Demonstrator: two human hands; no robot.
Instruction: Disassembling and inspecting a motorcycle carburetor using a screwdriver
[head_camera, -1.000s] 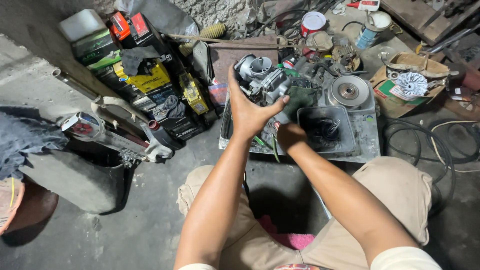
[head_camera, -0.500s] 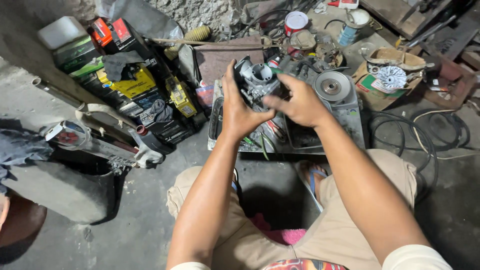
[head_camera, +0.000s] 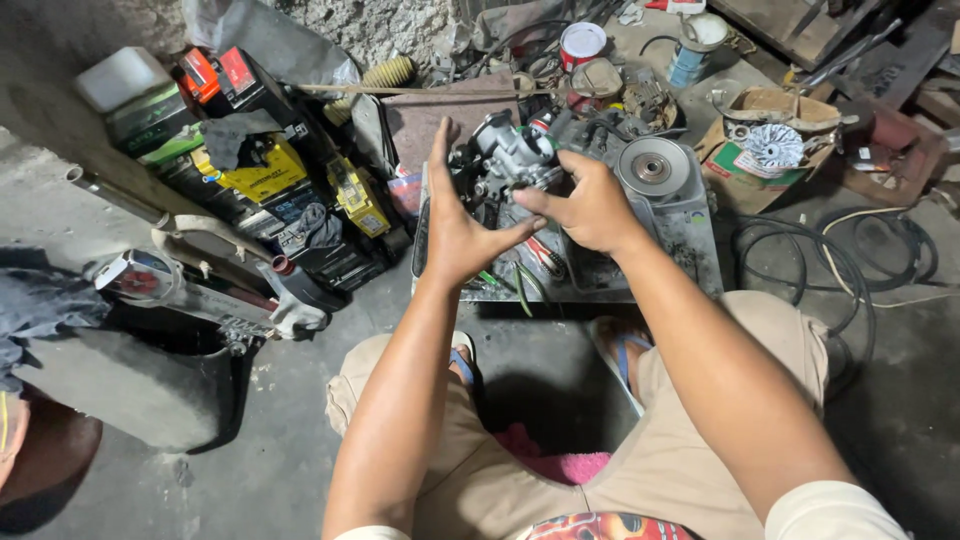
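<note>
Left hand (head_camera: 462, 228): palm open toward the carburetor (head_camera: 505, 155), fingers spread and upright, fingertips touching its left side; not closed round it.

Right hand (head_camera: 588, 205): fingers curled, gripping the carburetor from the right and below. The two hands sit close together, thumbs nearly meeting.

Carburetor: grey metal, held above the rear left part of the tray (head_camera: 695, 255), between both hands.

Tray: shallow, grimy metal surface on the floor, just ahead of the person's knees. On it: a round silver pulley (head_camera: 653, 167) at the right rear, dark engine parts behind the hands, green-handled pliers (head_camera: 520, 285) near the front edge.

Left of tray: stack of boxes (head_camera: 265, 170), yellow, black, red and green, with a dark rag over them. Further left, a chrome exhaust pipe (head_camera: 165, 280) lies across a dark plastic panel (head_camera: 140, 380).

Behind tray: red-and-white can (head_camera: 582, 42), a blue-grey tin (head_camera: 695, 40), a ribbed yellow boot (head_camera: 385, 75), loose wires.

Right of tray: open cardboard box (head_camera: 770, 150) holding a finned white disc; black cable (head_camera: 850, 270) coiled on the floor.

Room: bare, stained concrete floor (head_camera: 280, 470); rough plaster wall at the rear; timber pieces at the upper right. The person squats in beige shorts and sandals.
</note>
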